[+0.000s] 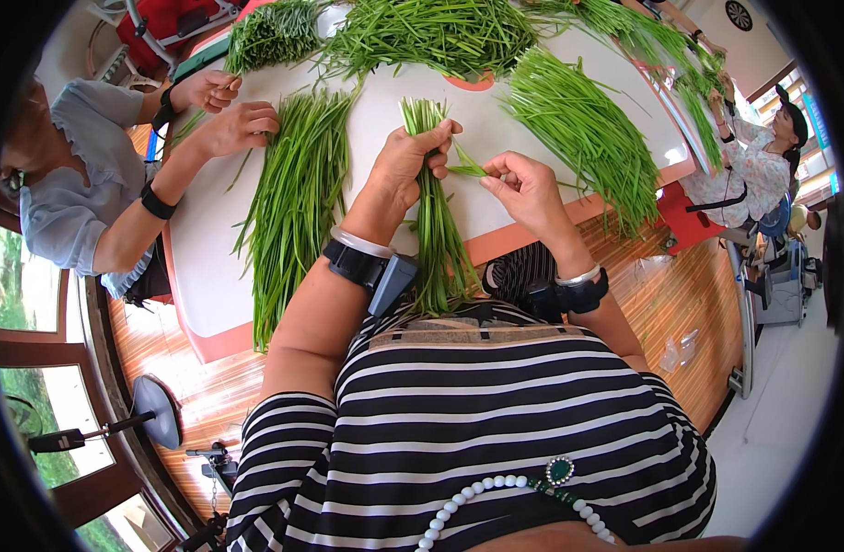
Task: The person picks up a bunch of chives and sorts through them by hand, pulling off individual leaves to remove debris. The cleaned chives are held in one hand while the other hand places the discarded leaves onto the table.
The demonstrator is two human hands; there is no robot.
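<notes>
My left hand [410, 158] is closed round a bundle of garlic chives [438, 241], its pale cut ends pointing up and its green leaves hanging down over the table's near edge. Just right of it, my right hand [525, 189] pinches a few bent green blades [468, 166] that reach across to the bundle. On the left lies a long heap of chives [298, 198]. A second heap [588, 138] lies to the right, its leaf tips hanging over the table edge.
The white table [210, 285] has a pinkish edge. More chives [431, 37] are piled at the far side. A co-worker's hands [242, 127] are at the left heap. Another person [763, 156] sits at the right. A round-based stand [157, 411] is on the floor.
</notes>
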